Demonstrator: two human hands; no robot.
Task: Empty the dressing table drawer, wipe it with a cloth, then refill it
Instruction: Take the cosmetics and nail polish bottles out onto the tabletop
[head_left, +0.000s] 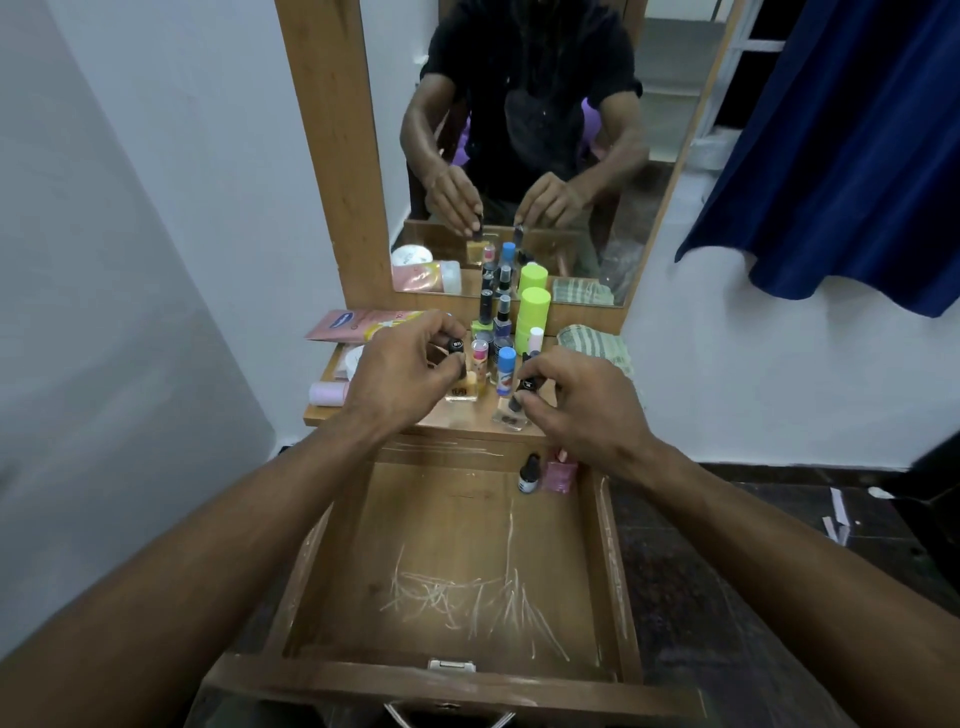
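The wooden drawer (447, 545) stands pulled out below the dressing table top (457, 418), its scratched floor bare except for a small dropper bottle (529, 473) and a pink bottle (560, 470) in its far right corner. Above the drawer, over the table top, the left hand (402, 371) pinches the black cap of a yellowish perfume bottle (462, 392). The right hand (576, 400) pinches the black cap of a clear glass bottle (511, 415). Behind these, a lime green canister (534, 317) stands among other cosmetics, with a folded cloth (597, 345) to the right.
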